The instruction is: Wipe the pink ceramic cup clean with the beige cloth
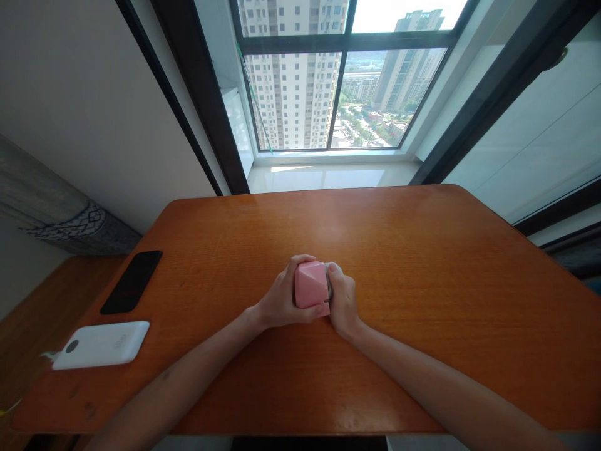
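While two hands (pixel 284 295) (pixel 342 302) clasp one pink block (pixel 310 285), one phone (pixel 131 282) lies apart.

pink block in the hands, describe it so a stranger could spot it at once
Find the orange-brown wooden table below the tall window. Near its middle, the left hand and right hand clasp a pink faceted block. Its colour and gem-like facets set it apart from the black phone and white power bank off to the left.

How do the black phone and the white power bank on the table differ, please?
The phone is glossy black; the power bank is matte white. The phone lies farther away than the power bank. A cable leaves the power bank, not the phone. Both lie flat on the wooden table.
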Demonstrator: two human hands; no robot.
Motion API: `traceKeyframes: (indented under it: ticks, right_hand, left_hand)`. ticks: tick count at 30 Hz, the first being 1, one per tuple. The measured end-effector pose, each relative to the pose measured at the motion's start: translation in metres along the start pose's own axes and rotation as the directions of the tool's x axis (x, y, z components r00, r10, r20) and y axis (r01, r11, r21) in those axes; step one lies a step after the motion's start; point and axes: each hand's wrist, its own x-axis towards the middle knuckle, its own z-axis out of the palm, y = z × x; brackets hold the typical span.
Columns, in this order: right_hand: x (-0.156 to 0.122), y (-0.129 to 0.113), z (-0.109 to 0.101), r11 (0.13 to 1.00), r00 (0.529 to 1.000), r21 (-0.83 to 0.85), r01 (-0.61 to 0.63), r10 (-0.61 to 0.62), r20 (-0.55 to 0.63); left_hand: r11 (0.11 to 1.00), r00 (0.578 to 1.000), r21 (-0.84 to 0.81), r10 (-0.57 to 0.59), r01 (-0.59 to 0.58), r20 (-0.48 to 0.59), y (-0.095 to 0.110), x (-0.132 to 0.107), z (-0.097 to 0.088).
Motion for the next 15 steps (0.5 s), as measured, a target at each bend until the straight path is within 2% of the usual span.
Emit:
traceKeyframes:
  ticks: [2,4,6,9,12,15]
  right_hand:
    - [0.0,0.0,0.0,1.0,1.0,-0.013,-0.008,0.008,0.0]
    - [0.002,0.0,0.001,1.0,1.0,-0.002,-0.027,0.027,-0.014]
    - [0.006,0.0,0.002,0.998,0.998,0.026,-0.05,0.05,-0.027]
    - [0.009,0.0,0.003,0.997,0.997,0.05,-0.067,0.069,-0.041]
    - [0.008,0.0,0.003,0.998,0.997,0.037,-0.052,0.054,-0.051]
    - [0.004,0.0,0.002,0.999,0.999,0.038,-0.018,0.019,-0.031]
  left_hand:
    - [0.999,0.999,-0.027,-0.041,0.042,0.018,-0.004,-0.003,-0.001]
    - [0.997,0.997,0.021,0.077,-0.078,0.023,-0.012,-0.002,-0.005]
    - [0.964,0.972,0.125,0.228,-0.234,0.066,-0.019,0.001,-0.009]
    - [0.914,0.941,0.228,0.313,-0.335,0.128,-0.022,0.006,-0.012]
    - [0.933,0.951,0.186,0.305,-0.308,0.042,-0.013,0.008,-0.009]
    - [0.991,0.993,0.067,0.117,-0.115,-0.019,-0.001,0.005,-0.004]
